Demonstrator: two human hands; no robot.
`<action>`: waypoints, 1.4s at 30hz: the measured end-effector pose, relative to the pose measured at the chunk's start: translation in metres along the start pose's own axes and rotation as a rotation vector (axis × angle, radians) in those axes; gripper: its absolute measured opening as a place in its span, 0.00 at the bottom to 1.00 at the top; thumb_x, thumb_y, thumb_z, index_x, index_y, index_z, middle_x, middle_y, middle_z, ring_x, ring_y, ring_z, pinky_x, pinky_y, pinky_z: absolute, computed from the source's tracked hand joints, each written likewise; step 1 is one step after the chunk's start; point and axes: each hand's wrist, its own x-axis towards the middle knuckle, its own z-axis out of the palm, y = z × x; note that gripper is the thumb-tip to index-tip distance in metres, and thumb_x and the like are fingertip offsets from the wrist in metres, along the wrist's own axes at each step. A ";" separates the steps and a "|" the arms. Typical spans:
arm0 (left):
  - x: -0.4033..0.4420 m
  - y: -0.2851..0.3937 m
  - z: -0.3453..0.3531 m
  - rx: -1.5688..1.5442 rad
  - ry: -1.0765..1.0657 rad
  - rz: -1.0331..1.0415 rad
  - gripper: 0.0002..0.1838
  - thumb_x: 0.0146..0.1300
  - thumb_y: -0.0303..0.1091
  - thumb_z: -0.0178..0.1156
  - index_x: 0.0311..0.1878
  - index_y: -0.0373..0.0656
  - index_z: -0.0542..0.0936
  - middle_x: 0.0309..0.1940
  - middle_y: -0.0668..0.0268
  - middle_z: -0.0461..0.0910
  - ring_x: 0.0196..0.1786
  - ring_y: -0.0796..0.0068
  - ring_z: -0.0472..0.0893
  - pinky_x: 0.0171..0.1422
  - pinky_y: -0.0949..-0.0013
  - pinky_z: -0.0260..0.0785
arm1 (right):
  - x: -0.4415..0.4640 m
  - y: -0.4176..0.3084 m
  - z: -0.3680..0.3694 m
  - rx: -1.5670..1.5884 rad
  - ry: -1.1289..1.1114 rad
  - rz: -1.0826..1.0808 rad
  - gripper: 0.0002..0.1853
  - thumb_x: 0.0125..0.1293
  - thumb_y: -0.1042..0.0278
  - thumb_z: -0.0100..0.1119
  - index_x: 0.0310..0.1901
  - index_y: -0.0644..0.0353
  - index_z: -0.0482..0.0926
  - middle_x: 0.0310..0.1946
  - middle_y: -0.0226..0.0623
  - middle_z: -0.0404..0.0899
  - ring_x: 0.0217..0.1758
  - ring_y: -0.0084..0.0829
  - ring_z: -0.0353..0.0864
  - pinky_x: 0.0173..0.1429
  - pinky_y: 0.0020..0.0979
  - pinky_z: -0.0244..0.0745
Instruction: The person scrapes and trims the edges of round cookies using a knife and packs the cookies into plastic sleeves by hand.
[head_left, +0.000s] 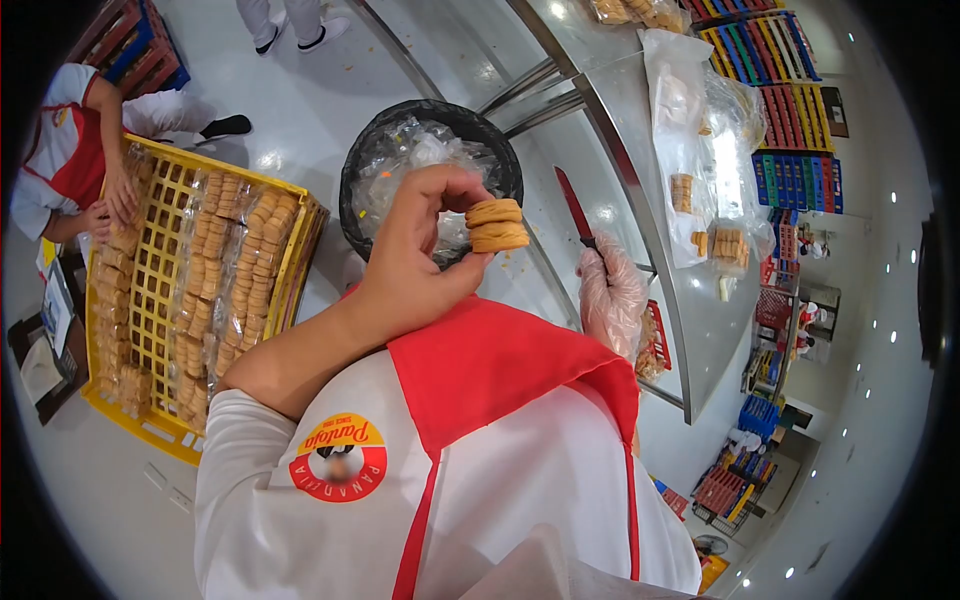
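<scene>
My left hand [420,235], bare, pinches a short stack of round golden biscuits [497,225] between thumb and fingers, in front of my chest. Behind it stands a bin [510,165] lined with black plastic, full of clear wrappers. On the right, my right hand [612,295] wears a clear plastic glove and is closed round the dark handle of a knife [574,205]. The red blade points up and away from me, apart from the biscuits.
A yellow crate [300,245] with rows of packed biscuits stands left. A person in a red apron [85,160] reaches over it. A metal table [640,190] at right bears wrapped biscuits [730,247] and plastic. Another person's legs [290,20] show at the top.
</scene>
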 end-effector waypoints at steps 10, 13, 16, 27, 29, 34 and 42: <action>0.003 0.001 -0.005 0.116 -0.052 0.280 0.38 0.46 0.09 0.58 0.62 0.43 0.63 0.55 0.54 0.70 0.60 0.65 0.73 0.68 0.61 0.63 | 0.000 0.020 0.004 -0.039 0.018 -0.013 0.15 0.72 0.74 0.58 0.59 0.62 0.79 0.33 0.28 0.78 0.35 0.18 0.74 0.42 0.22 0.71; 0.003 0.004 -0.005 0.205 -0.045 0.231 0.38 0.46 0.09 0.58 0.63 0.43 0.63 0.54 0.56 0.70 0.59 0.67 0.72 0.66 0.63 0.64 | 0.002 0.010 0.002 0.293 -0.044 0.233 0.16 0.70 0.76 0.58 0.59 0.59 0.78 0.33 0.27 0.77 0.32 0.18 0.73 0.36 0.21 0.68; 0.000 0.005 0.001 0.302 -0.021 0.038 0.37 0.47 0.11 0.58 0.63 0.44 0.63 0.52 0.59 0.71 0.56 0.70 0.72 0.62 0.66 0.64 | 0.003 -0.019 0.006 0.616 -0.166 0.329 0.18 0.67 0.78 0.58 0.58 0.56 0.77 0.32 0.26 0.76 0.29 0.18 0.71 0.32 0.19 0.64; -0.005 0.004 0.010 0.185 -0.036 -0.350 0.40 0.49 0.17 0.63 0.66 0.46 0.61 0.52 0.63 0.69 0.53 0.73 0.73 0.58 0.68 0.66 | 0.021 -0.049 0.021 0.205 -0.606 -0.126 0.22 0.59 0.71 0.69 0.56 0.63 0.78 0.44 0.39 0.81 0.47 0.30 0.81 0.57 0.32 0.74; -0.004 0.005 0.009 -0.007 0.005 -0.314 0.40 0.49 0.16 0.64 0.66 0.46 0.61 0.53 0.63 0.69 0.52 0.74 0.72 0.59 0.68 0.66 | 0.021 -0.055 0.018 0.435 -0.653 0.215 0.18 0.62 0.68 0.66 0.53 0.63 0.79 0.38 0.37 0.81 0.39 0.27 0.79 0.48 0.29 0.75; 0.002 0.009 0.007 -0.219 0.054 -0.245 0.41 0.48 0.15 0.66 0.66 0.46 0.61 0.53 0.63 0.69 0.52 0.74 0.72 0.60 0.68 0.65 | 0.030 -0.030 0.022 0.974 -0.703 0.497 0.36 0.58 0.44 0.68 0.53 0.73 0.75 0.23 0.33 0.72 0.15 0.20 0.61 0.18 0.21 0.56; 0.000 0.004 0.007 0.059 -0.049 -0.200 0.38 0.48 0.18 0.70 0.64 0.44 0.66 0.53 0.66 0.69 0.55 0.75 0.71 0.59 0.69 0.65 | 0.037 -0.015 0.025 1.217 -0.841 0.643 0.36 0.60 0.45 0.67 0.56 0.72 0.73 0.36 0.42 0.77 0.14 0.21 0.61 0.13 0.21 0.55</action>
